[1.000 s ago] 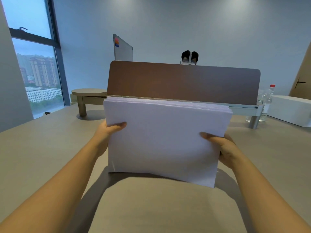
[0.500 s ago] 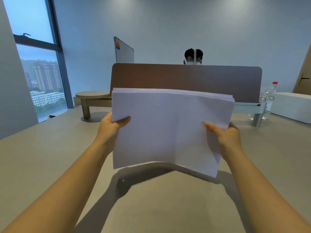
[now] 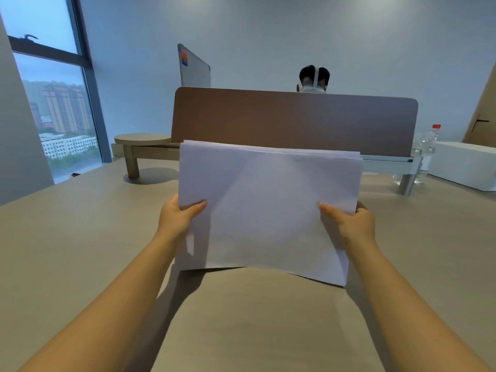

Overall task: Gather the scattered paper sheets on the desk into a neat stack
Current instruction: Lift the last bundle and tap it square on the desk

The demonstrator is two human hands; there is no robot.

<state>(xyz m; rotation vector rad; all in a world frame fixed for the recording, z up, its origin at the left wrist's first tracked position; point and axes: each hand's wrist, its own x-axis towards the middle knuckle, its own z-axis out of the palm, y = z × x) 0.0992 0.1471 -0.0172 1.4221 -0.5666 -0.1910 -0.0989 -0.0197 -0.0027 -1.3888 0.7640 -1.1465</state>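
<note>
Both hands hold a stack of white paper (image 3: 268, 208) upright in front of the person, over the middle of the beige table (image 3: 67, 251). The left hand (image 3: 178, 220) grips the stack's left edge with its thumb lying across the front sheet and its fingers hidden behind the paper. The right hand (image 3: 351, 224) grips the right edge in the same way, thumb on the front and fingers curled round the back. The stack's lower edge sits at or just above the tabletop; whether it touches cannot be told, and a dark shadow lies under it. The lower right corner hangs lower than the left one, so the stack is slightly tilted, and the sheets fan a little along the top edge. Behind the paper stands a brown divider panel (image 3: 295, 119) mounted on a low grey shelf (image 3: 386, 162). Over the panel shows the top of another person's head (image 3: 314, 76) wearing a strap. A whiteboard (image 3: 194, 68) stands further back on the left. To the right of the panel are clear plastic bottles (image 3: 426, 154), one with a red cap, and beside them a white box (image 3: 467, 165). A large window (image 3: 53, 103) on the left shows city buildings outside.
</note>
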